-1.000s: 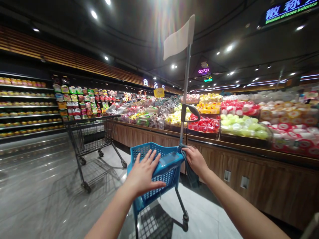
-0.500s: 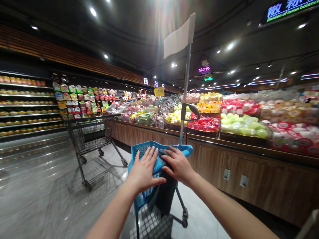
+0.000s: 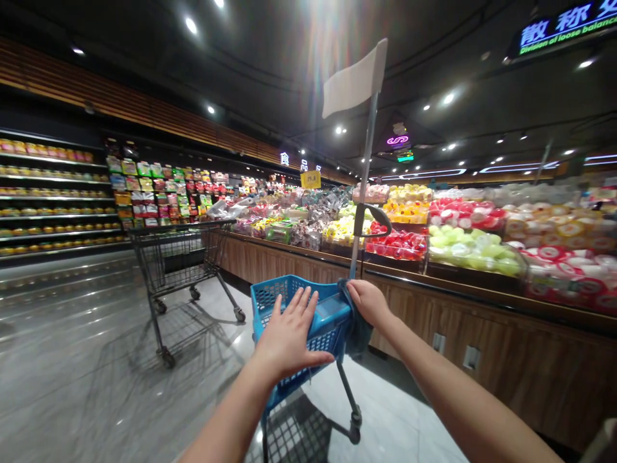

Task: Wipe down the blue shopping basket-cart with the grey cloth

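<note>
A small blue plastic shopping cart (image 3: 270, 302) with perforated sides stands in front of me. A grey pole (image 3: 367, 161) rises from its right side, carrying a white flag (image 3: 354, 80). My left hand (image 3: 292, 334) lies flat with fingers spread on the left part of the cart's handle bar. At the bar's right end, my right hand (image 3: 371, 302) is closed on a dark blue-grey cloth (image 3: 357, 334). The cloth lies over the end of the bar near the foot of the pole and hangs down outside the cart.
A black wire shopping cart (image 3: 180, 257) stands to the left on the glossy tiled floor (image 3: 72, 386). Ahead and right runs a wood-panelled counter (image 3: 434, 308) with bins of wrapped sweets (image 3: 475, 247). Shelves of jars (image 3: 53, 212) line the far left.
My right hand slid the cloth left along the handle bar, close to my left hand, then back to the right end. The left hand stayed on the bar; the view shifted slightly.
</note>
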The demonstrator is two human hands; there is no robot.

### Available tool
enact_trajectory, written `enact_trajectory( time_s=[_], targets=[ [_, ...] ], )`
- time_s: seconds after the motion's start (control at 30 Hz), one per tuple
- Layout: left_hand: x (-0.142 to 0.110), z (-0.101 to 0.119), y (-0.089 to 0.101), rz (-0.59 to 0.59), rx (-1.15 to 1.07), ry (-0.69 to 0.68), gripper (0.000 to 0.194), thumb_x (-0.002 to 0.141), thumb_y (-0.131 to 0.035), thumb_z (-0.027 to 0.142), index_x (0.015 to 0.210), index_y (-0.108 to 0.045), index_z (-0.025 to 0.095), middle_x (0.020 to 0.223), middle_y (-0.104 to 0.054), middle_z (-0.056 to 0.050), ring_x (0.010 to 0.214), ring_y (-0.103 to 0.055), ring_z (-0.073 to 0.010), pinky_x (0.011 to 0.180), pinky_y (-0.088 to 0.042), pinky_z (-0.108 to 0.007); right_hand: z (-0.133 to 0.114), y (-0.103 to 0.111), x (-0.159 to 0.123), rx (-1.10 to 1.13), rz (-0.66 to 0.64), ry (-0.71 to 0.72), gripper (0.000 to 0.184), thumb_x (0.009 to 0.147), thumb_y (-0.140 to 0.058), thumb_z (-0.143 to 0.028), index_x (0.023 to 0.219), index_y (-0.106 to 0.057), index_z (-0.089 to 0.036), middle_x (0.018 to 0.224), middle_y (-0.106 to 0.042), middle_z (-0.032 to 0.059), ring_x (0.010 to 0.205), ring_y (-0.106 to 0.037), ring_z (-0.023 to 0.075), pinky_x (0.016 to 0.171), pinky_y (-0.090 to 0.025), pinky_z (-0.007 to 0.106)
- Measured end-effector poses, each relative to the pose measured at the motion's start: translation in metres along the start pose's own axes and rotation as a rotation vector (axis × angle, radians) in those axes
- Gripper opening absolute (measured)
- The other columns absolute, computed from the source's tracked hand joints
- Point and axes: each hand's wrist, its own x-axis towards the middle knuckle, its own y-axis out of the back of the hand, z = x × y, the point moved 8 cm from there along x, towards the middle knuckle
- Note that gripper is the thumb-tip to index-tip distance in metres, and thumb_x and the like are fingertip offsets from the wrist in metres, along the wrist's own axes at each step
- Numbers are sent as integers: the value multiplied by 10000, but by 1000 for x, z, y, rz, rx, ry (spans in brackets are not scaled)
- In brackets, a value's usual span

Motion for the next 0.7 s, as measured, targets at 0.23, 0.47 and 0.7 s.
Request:
enact_trajectory(
  time_s=[0.23, 0.47, 0.7],
  targets=[
    [-1, -10, -3, 50, 26, 30, 1176, 683, -497, 837, 1544, -47, 174, 1604, -51, -128, 1480, -40, -333, 1161, -60, -618, -94, -3, -32, 136, -27, 308, 277, 966, -447, -318, 1151, -648, -273, 1300, -624, 37, 1226, -540, 213, 1118, -297, 471],
    [0, -15, -4, 25, 21, 50, 1151, 689, -481, 838, 1543, -81, 178, 1601, -61, -135, 1481, -34, -331, 1150, -54, -636, -53, -4, -17, 20, -166, 161, 526, 869, -541, -603, 1289, -565, -287, 1347, -574, 84, 1386, -315, 375, 1070, -131, 742],
    [1, -13, -5, 50, 8, 47, 1145, 693, -476, 835, 1544, -72, 183, 1601, -62, -122, 1482, -35, -327, 1151, -35, -639, -16, -4, -9, 45, -202, 149, 559, 889, -508, -604, 1316, -557, -248, 1351, -568, 106, 1364, -372, 344, 1069, -362, 566]
  ],
)
